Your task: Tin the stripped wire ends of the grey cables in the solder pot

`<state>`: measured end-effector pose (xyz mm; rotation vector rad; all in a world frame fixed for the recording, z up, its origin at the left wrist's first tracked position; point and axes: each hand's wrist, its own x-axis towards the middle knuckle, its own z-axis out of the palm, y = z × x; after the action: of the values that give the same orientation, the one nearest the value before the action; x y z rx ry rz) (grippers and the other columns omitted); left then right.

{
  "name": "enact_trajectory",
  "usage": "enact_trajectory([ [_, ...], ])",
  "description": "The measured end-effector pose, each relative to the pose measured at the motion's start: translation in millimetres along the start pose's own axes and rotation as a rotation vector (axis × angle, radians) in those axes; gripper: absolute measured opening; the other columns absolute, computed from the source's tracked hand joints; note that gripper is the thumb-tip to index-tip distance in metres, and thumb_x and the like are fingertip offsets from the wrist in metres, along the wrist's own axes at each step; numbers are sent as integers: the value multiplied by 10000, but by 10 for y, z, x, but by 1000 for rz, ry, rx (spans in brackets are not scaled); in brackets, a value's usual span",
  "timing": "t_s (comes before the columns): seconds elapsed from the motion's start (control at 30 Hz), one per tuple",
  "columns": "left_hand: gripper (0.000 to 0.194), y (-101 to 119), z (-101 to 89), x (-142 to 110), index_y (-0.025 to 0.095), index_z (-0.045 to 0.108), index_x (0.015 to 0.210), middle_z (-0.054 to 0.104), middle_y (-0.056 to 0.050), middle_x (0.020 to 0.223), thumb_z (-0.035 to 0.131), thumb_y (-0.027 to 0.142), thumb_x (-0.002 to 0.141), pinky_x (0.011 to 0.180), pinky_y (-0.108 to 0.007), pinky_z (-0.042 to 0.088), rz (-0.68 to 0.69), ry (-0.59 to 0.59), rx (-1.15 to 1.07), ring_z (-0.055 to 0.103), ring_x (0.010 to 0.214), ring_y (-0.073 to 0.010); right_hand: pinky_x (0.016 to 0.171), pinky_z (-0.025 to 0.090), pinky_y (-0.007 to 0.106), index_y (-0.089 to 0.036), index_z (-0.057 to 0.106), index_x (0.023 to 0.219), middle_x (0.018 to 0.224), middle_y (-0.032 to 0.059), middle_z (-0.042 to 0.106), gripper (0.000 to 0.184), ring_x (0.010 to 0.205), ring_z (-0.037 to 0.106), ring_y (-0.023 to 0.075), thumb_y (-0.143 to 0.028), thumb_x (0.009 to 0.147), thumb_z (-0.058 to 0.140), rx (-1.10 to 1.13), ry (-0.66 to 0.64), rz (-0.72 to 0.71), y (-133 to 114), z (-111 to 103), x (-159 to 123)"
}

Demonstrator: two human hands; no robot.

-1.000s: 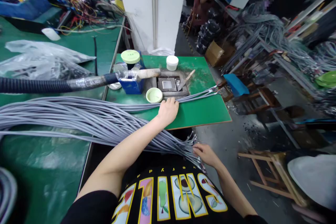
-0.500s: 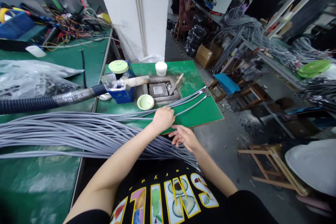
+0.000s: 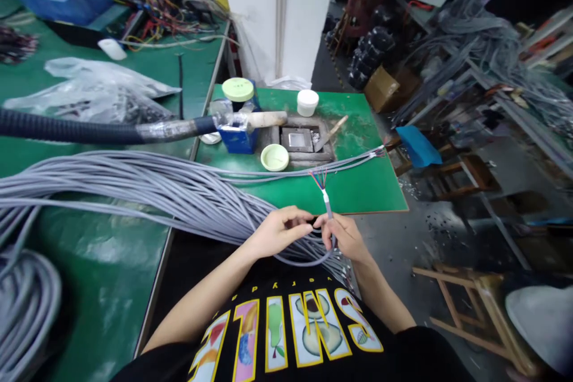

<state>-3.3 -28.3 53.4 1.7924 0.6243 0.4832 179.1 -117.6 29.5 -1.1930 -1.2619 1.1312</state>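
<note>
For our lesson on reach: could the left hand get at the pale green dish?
Probably yes: the left hand looks empty, and only grey cables lie between it and the dish.

Cables [image 3: 293, 173] cross before the well [image 3: 299, 141]; room right of the scraper [image 3: 335, 129]

We wear a black T-shirt [image 3: 287, 340], its short black sleeves [image 3: 156, 365] ending well back from our bare left hand [image 3: 282, 230] and right hand [image 3: 342, 237]. Below the hands runs a row of small yellow letters [image 3: 293, 283], then a big yellow-edged SMILE print [image 3: 308, 353]: halved avocado below the gap between our hands, a green pear [image 3: 276, 334] below the left.
</note>
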Motion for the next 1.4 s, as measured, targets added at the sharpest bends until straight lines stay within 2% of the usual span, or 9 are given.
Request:
enact_trajectory([
  [0.13,391,30,75,134,126,693,874,667,-51,789,692,488,724,657,-248,462,-88,154,-438,575,665,-123,528,409,231,-148,627,840,470,-24,552,391,444,486,95,-422,953,372,-97,-120,23,16,127,-35],
  [0.23,391,40,137,185,122,664,703,672,-47,757,740,503,660,635,-235,462,-104,207,-579,573,633,-111,534,417,228,-150,622,798,493,-17,560,396,460,499,95,-407,953,364,-127,-178,45,25,148,-50],
  [0.4,389,15,228,191,122,597,640,557,7,540,717,488,698,559,-224,411,-82,131,-597,495,521,-87,466,380,211,-171,564,642,473,-22,525,407,424,462,85,-408,931,403,-162,-11,14,39,172,-19],
  [0.47,361,16,236,181,131,598,696,527,29,534,734,466,685,534,-211,386,-56,236,-588,465,503,-75,455,369,212,-174,568,672,434,-40,490,397,391,423,80,-414,936,394,-152,75,-3,47,185,7],
  [0.57,297,40,210,147,149,617,762,460,63,522,739,411,694,487,-188,322,13,491,-471,381,473,-53,430,349,215,-175,587,766,408,-56,470,367,358,388,79,-433,937,392,-134,129,14,52,198,38],
  [0.63,241,60,186,124,154,652,786,407,71,501,703,384,737,475,-195,299,74,548,-356,334,460,-53,428,348,219,-176,586,764,404,-55,466,367,359,390,84,-442,933,397,-141,128,31,50,203,49],
  [0.87,273,18,183,167,152,694,958,345,79,472,617,368,809,477,-214,294,104,514,-237,296,450,-66,440,351,224,-182,571,755,404,-58,455,373,365,394,87,-458,931,392,-159,123,37,55,226,49],
  [1.17,299,-9,168,224,127,688,880,392,81,440,661,400,762,457,-203,285,16,588,-349,324,414,-52,454,341,213,-175,560,768,428,-60,455,341,386,399,78,-403,948,380,-191,102,24,32,250,41],
  [1.4,313,14,125,289,128,679,792,394,90,391,725,418,684,416,-183,268,-81,542,-424,309,371,-36,454,338,214,-180,564,785,443,-61,449,328,389,397,78,-382,954,368,-243,87,-2,67,248,40],
])
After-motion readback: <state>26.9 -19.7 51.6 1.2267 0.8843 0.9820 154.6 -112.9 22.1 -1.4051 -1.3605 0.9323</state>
